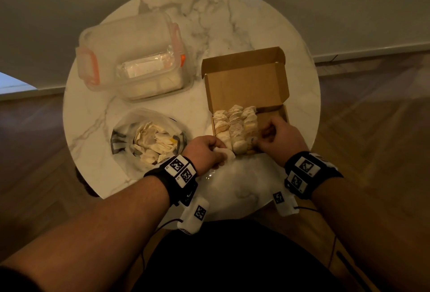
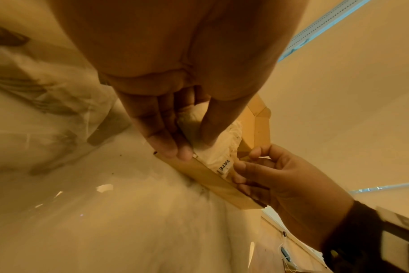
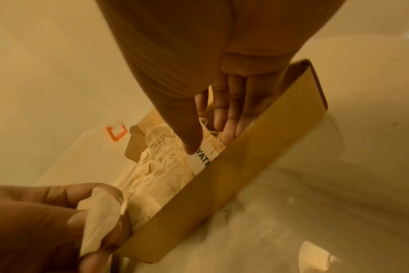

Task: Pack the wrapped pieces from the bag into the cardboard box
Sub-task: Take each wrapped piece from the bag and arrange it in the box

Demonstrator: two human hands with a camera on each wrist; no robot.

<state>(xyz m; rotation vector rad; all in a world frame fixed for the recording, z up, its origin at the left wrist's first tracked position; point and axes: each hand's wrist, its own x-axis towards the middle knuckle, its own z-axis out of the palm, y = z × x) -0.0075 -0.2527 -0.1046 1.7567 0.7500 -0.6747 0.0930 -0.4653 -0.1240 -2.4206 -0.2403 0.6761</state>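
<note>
- Paper-wrapped piece (image 1: 226,153) is sitting pinched in the left hand (image 1: 206,152), whose grip is curling round it, thumb on top, just at the near left corner of the cardboard box (image 1: 246,87).
- In the right wrist view that same piece is showing as a pale folded wad between thumb and fingers, touching the box's front wall.
- Right hand (image 1: 282,134) is reaching into the box from the near right; its grip is pinching at the nearest packed piece, thumb tip pressing beside a white tag (image 3: 202,159) printed with letters, fingers lying down inside against the front wall.
- Three rows of wrapped pieces (image 1: 235,126) are already lying side by side in the left part of the box, tied with thread; the right part of the box floor is showing bare cardboard.
- The lid is standing open, tilted back away from the person.
- To the left on the marble counter (image 1: 232,24), the clear bag (image 1: 149,140) is lying open with a heap of pieces inside, so the packing looks roughly half done, with the held piece next to go in and many left.
- Farther back, a clear plastic container (image 1: 132,57) with orange clips is standing shut, apart from the box.
</note>
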